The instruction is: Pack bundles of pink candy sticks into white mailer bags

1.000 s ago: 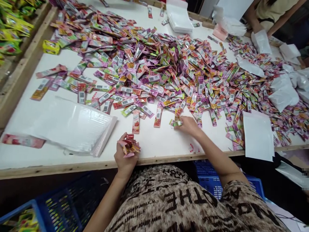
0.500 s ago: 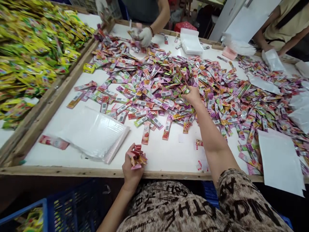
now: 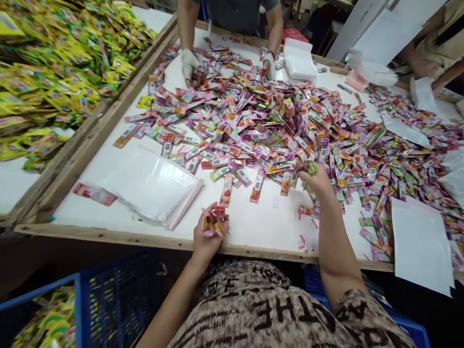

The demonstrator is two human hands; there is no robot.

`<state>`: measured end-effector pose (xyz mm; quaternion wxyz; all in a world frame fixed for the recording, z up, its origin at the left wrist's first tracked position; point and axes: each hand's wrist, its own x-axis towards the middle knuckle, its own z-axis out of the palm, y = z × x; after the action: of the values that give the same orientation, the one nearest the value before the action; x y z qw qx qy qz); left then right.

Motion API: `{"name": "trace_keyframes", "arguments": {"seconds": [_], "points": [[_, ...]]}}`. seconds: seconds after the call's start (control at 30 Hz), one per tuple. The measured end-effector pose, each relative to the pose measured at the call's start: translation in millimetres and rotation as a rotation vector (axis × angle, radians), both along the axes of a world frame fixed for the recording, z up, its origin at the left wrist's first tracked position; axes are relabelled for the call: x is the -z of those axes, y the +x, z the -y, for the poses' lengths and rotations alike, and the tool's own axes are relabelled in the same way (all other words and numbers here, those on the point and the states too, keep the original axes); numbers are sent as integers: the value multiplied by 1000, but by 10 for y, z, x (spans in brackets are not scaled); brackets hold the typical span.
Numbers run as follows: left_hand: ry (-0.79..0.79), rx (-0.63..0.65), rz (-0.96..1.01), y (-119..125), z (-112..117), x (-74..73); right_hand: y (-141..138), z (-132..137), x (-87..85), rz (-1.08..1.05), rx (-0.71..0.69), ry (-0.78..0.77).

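My left hand (image 3: 206, 237) rests at the table's near edge, closed around a bundle of small candy sachets (image 3: 214, 223). My right hand (image 3: 316, 180) hovers just over the front of a big heap of pink, purple and orange sachets (image 3: 275, 130), fingers pinched on a green sachet (image 3: 306, 166). A stack of white padded bags (image 3: 152, 186) lies left of my left hand.
The white table has a wooden rim (image 3: 119, 238). A gloved co-worker's hands (image 3: 189, 65) sort sachets at the far side. Another white bag (image 3: 420, 244) overhangs the near right edge. Yellow-green packets (image 3: 50, 72) fill the left table. Blue crates (image 3: 90, 304) stand below.
My right hand has pulled back from the middle of the heap to its front edge, now pinching a green sachet. My left hand kept its bundle. The view shifted.
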<state>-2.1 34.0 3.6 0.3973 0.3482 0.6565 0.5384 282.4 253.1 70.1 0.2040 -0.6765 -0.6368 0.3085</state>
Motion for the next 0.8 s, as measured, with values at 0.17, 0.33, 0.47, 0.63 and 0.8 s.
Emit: {"name": "trace_keyframes", "arguments": {"seconds": [0.17,0.33,0.47,0.63,0.8], "points": [[-65,357,418,301,-113,-115,-406,1201,266,-482,-184,-137],[75,497,440,592,-140,-89,-823,1749,444,-579,-90,-37],[166,572,445,648,-125,-156,-844,1855,467,-604,-145,42],[88,625,537,680,-26,-172,-833,1816,402,-359,-293,274],[15,455,578,662,84,-59,-876,1709,313,-12,-474,234]]}}
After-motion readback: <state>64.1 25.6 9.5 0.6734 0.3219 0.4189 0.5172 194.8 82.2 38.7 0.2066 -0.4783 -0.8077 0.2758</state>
